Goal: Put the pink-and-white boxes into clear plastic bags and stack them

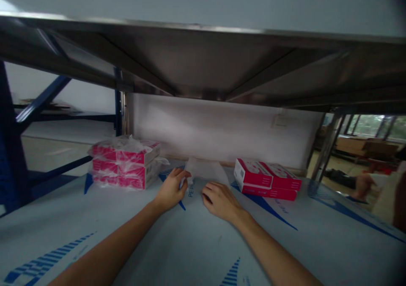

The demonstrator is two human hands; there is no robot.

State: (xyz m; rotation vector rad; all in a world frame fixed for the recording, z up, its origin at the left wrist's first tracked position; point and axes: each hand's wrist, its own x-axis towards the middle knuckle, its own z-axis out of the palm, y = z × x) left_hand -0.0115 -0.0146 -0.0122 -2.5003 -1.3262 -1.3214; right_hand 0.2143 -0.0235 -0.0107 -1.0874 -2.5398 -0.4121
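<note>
Behind the left fingers (182,178), a white packet (203,169), partly hidden

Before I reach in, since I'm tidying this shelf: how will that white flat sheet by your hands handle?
The white sheet looks floppy: it lies thin and flat, its edge crumpled at the left hand. It is probably light for its size. It may also slide on the glossy blue-printed film beneath.

Flat white plastic bag (204,170)
</note>
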